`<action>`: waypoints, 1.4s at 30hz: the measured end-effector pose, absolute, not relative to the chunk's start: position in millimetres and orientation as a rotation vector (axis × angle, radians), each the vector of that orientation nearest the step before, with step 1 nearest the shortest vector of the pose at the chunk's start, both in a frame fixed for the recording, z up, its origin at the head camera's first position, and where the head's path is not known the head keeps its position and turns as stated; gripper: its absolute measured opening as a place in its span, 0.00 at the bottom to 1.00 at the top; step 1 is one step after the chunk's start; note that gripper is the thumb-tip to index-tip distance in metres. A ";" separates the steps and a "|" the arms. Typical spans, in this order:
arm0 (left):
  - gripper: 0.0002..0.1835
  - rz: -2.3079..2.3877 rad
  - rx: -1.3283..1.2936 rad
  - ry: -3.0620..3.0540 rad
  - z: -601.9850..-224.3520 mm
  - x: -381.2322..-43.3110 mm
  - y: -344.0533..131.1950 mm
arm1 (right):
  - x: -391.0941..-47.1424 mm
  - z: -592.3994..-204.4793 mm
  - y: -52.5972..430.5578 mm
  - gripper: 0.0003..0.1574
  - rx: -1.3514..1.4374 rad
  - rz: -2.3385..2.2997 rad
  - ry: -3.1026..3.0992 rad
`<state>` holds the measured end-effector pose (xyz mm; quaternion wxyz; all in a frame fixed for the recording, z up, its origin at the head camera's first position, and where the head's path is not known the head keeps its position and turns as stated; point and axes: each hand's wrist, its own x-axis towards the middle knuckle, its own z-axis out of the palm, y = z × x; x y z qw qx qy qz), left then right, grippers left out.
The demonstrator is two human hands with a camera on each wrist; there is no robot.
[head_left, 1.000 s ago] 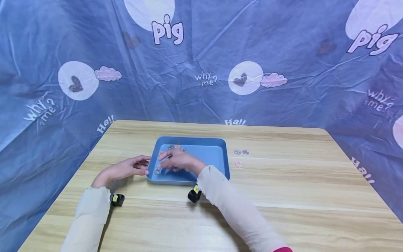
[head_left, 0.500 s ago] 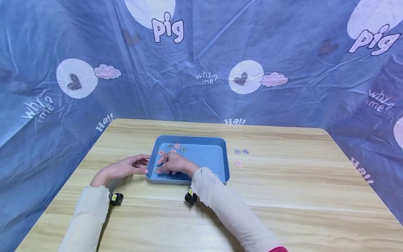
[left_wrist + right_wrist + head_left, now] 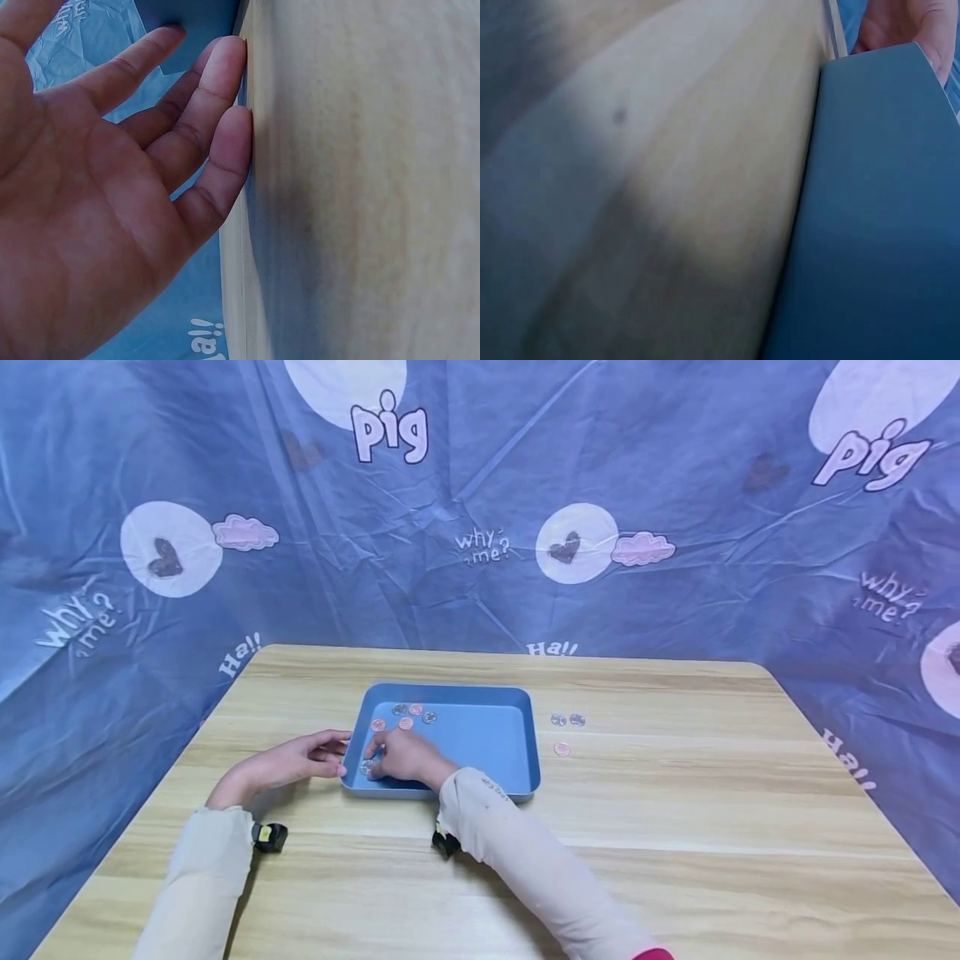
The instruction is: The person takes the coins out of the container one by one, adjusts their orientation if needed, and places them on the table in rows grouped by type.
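Note:
In the head view a shallow blue tray [image 3: 480,787] lies on the wooden table with several coins inside. My right hand [image 3: 408,756] reaches into its left part, index finger and thumb bent at a silver coin [image 3: 365,767] near the front left corner. Whether the fingertips pinch that coin I cannot tell. The right wrist view shows the tray's outer wall [image 3: 885,202] but not the right hand. Outside the tray's left wall, my left hand [image 3: 296,760] has its fingertips right at the wall, fingers loosely bent and holding nothing. The left wrist view shows its palm [image 3: 97,202].
Towards the tray's back left lie copper coins, among them one copper coin [image 3: 378,725], and silver ones, such as a silver coin [image 3: 429,717]. Right of the tray, two silver coins [image 3: 567,720] and a copper coin [image 3: 562,749] rest on the table [image 3: 712,777]. A patterned blue cloth [image 3: 480,602] hangs behind.
My right hand has moved lower and toward the tray's front left, its fingertips now at the silver coin there. The back coins have come into fuller view. The left hand stays at the wall.

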<state>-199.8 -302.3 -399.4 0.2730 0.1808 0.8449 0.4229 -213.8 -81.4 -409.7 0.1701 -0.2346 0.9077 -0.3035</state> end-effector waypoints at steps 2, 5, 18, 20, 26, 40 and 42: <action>0.40 1.138 0.482 2.274 -399.2 -199.6 -302.4 | -213.4 -410.1 -82.6 0.13 -0.667 -0.856 2.585; 0.40 1.137 0.470 2.274 -398.9 -199.6 -302.4 | -212.8 -410.5 -84.0 0.11 -0.653 -0.854 2.584; 0.40 1.158 0.473 2.262 -399.2 -200.7 -302.7 | -209.7 -404.8 -86.9 0.09 -0.660 -0.682 2.622; 0.40 1.173 0.472 2.248 -398.8 -200.2 -302.7 | -208.0 -403.3 -87.5 0.10 -0.679 -0.649 2.633; 0.40 1.204 0.474 2.214 -398.9 -199.5 -302.1 | -202.8 -399.7 -89.1 0.09 -0.697 -0.550 2.696; 0.39 1.191 0.463 2.225 -399.8 -200.7 -301.1 | -207.0 -397.0 -77.1 0.07 -0.697 -0.792 2.509; 0.40 1.186 0.463 2.232 -399.7 -200.3 -301.2 | -207.0 -395.4 -73.5 0.06 -0.677 -0.896 2.446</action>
